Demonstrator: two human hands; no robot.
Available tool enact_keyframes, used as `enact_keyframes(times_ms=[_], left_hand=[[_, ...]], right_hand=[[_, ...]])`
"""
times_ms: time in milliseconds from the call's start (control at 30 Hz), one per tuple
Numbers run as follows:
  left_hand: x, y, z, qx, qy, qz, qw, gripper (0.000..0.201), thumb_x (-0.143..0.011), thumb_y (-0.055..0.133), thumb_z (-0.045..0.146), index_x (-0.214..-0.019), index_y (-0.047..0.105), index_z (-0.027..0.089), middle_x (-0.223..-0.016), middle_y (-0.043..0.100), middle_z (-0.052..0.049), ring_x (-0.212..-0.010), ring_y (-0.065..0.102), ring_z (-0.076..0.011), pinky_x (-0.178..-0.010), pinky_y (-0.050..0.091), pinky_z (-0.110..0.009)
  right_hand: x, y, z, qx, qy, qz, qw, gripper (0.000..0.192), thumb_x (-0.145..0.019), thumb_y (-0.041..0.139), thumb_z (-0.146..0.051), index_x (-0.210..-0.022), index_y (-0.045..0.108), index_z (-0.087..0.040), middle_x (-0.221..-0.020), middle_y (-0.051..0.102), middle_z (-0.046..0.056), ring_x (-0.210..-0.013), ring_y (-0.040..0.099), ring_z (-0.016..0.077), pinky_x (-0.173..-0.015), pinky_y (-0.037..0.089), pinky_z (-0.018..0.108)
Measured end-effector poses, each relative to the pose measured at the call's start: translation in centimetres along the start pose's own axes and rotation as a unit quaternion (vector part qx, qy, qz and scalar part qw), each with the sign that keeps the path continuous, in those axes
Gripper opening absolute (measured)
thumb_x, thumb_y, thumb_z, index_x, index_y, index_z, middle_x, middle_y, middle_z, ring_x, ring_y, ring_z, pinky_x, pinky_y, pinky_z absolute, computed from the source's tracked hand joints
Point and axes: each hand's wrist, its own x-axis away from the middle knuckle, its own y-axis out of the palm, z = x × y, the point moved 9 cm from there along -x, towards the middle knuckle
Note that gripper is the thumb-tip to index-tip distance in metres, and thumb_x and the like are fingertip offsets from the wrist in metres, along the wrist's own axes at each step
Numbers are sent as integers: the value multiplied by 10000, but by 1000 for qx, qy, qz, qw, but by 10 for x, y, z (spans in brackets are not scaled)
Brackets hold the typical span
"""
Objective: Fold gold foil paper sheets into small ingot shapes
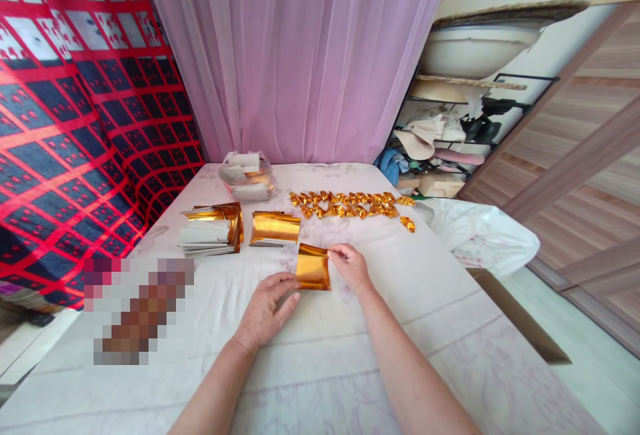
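A gold foil paper sheet [313, 268], slightly curved, is in front of me just above or on the table. My right hand [349, 265] pinches it at its upper right edge. At its lower left edge, the fingertips of my left hand [270, 302] touch the sheet, the fingers stretched out and the thumb apart. Beyond it lies a small stack of gold foil sheets [275, 227]. To the left is a larger pile of gold and grey-white sheets [213, 228]. Folded gold foil pieces [360, 208] lie in rows at the back right, with a single folded piece [407, 224] nearer.
A clear plastic bag [247, 178] with more sheets stands at the table's back left. A pixelated patch [145, 315] covers something on the left. Past the right edge of the cloth-covered table [310, 382] are a white plastic bag [485, 235] and a shelf rack [460, 98].
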Motion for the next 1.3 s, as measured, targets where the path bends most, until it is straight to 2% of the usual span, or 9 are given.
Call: enact_keyframes(times_ms=[267,433,533,633,800,867,967,1067,1300], left_hand=[[-2,-4,2,29,-7,5,1000,260,-939,499,330,-1018,726,231,-1028,690,-78,-959,661,-189,-870,543,-333],[-1,-5,0,9,-10,16,1000,271,-930,503,342,-1007,735,226,-1063,668,-95,-1010,643,-210,-889,535,-356],[-1,-2,2,-10,-1,0,1000,281,-930,493,350,-1004,740,237,-1083,668,-99,-1036,635,-227,-897,527,-377],[-2,2,5,-23,13,-20,999,272,-927,502,353,-995,741,242,-1078,682,-92,-1016,641,-231,-893,520,-392],[-2,1,6,-23,16,-16,999,264,-925,509,359,-1010,732,245,-1059,696,-85,-994,649,-224,-893,525,-393],[-1,0,5,-26,13,-12,999,272,-927,508,367,-1033,724,239,-1090,689,-92,-1019,643,-230,-907,525,-405],[0,1,1,-41,7,-9,999,297,-927,506,382,-1097,699,234,-1168,665,-103,-1090,620,-247,-950,510,-439],[1,-1,-5,-61,-7,11,998,313,-921,507,393,-1128,677,231,-1236,637,-109,-1144,595,-262,-985,490,-471],[3,-9,-16,-83,-39,71,993,310,-897,528,329,-1165,639,220,-1350,552,-123,-1214,549,-271,-1008,471,-489]], right_hand=[[35,-4,2,-87,48,-1,995,243,-711,669,-421,-797,723,-200,-778,705,49,-702,612,180,-694,497,316],[39,-6,5,-161,86,-22,983,315,-699,727,-498,-815,719,-205,-766,712,52,-681,628,180,-664,512,329],[38,-9,2,-197,98,-29,975,317,-677,760,-504,-798,725,-213,-769,718,48,-692,632,177,-681,517,333],[39,-8,1,-263,124,-38,956,314,-617,817,-479,-770,735,-217,-757,724,41,-688,623,167,-691,504,322],[42,-3,5,-386,178,-55,904,309,-543,875,-419,-729,733,-217,-697,720,21,-615,588,124,-608,451,256],[44,-3,6,-428,184,-62,883,296,-539,881,-395,-722,727,-221,-679,712,14,-602,583,119,-583,438,243],[45,-5,5,-457,180,-77,867,273,-550,876,-378,-714,714,-232,-634,683,-7,-579,572,118,-570,439,247],[47,-6,4,-464,169,-102,863,245,-584,853,-365,-723,697,-238,-631,656,-19,-558,551,119,-576,455,265],[53,-7,6,-350,206,-175,897,323,-601,807,-484,-655,650,-207,-677,606,-5,-574,503,111,-554,448,253]])
